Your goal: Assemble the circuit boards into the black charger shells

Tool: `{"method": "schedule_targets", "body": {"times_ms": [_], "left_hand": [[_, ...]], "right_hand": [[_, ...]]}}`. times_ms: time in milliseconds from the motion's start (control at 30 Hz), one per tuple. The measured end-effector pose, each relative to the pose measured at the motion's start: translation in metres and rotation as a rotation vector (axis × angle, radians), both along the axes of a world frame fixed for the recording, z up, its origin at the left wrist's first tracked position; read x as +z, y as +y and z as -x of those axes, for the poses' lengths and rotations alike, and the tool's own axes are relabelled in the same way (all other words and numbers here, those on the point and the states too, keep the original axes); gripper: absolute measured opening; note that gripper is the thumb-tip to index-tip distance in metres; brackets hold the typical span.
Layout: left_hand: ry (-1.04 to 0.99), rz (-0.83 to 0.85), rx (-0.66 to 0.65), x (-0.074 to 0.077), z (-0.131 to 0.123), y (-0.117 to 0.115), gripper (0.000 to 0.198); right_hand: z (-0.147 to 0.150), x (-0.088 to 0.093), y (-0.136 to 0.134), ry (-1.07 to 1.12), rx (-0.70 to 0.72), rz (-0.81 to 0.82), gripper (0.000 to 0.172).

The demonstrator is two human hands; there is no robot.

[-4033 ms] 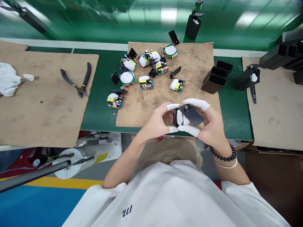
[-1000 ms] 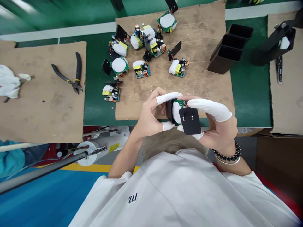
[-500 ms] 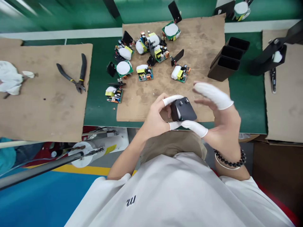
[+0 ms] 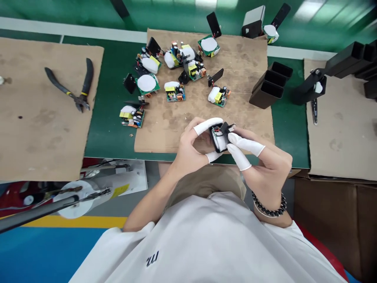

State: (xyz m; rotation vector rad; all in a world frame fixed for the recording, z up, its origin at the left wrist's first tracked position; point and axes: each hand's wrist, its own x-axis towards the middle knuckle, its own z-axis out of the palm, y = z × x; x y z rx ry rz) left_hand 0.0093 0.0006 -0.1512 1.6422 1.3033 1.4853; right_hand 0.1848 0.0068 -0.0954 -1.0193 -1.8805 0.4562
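Observation:
My left hand (image 4: 191, 147) grips a black plastic charger housing (image 4: 212, 137) between thumb and index finger, both in white finger cots. A circuit board with white padding (image 4: 219, 140) shows inside its open end. My right hand (image 4: 262, 157), also in white finger cots, pinches the black end cap (image 4: 226, 131) with metal prongs, tilted up at that opening. Just beyond my hands, a loose circuit board (image 4: 218, 96) with its own black end cap lies on a cardboard sheet (image 4: 165, 133).
Several more circuit boards (image 4: 147, 84) lie at the back left of the cardboard. Empty black housings (image 4: 266, 90) stand at the right. Pliers (image 4: 78, 96) rest on the left cardboard; a knife-like tool (image 4: 315, 112) lies at the far right. A grey-topped box (image 4: 253, 21) stands at the back.
My right hand has closed in from the right and taken hold of the end cap. The cap, flat over the opening before, is now tilted up, exposing the board. The view has shifted right.

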Motion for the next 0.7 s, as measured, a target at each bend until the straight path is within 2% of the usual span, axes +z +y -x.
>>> {"method": "schedule_targets", "body": {"times_ms": [133,267,500,600,700], "left_hand": [[0.098,0.024,0.047,0.003,0.000,0.000,0.055],[0.131,0.038,0.050,0.005,-0.001,-0.001,0.059],[0.145,0.134,0.045,0.005,-0.002,-0.001,0.062],[0.108,0.172,0.072,0.004,-0.002,-0.001,0.056],[0.104,0.201,0.100,0.004,-0.003,-0.001,0.051]], "right_hand": [[0.007,-0.003,-0.008,-0.112,-0.065,-0.141,0.032],[0.013,-0.008,-0.012,-0.233,-0.092,-0.212,0.030],[0.014,-0.008,-0.015,-0.326,-0.135,-0.220,0.025],[0.018,-0.011,-0.014,-0.349,-0.090,-0.188,0.027],[0.022,-0.022,-0.008,-0.287,-0.053,-0.106,0.022]]}}
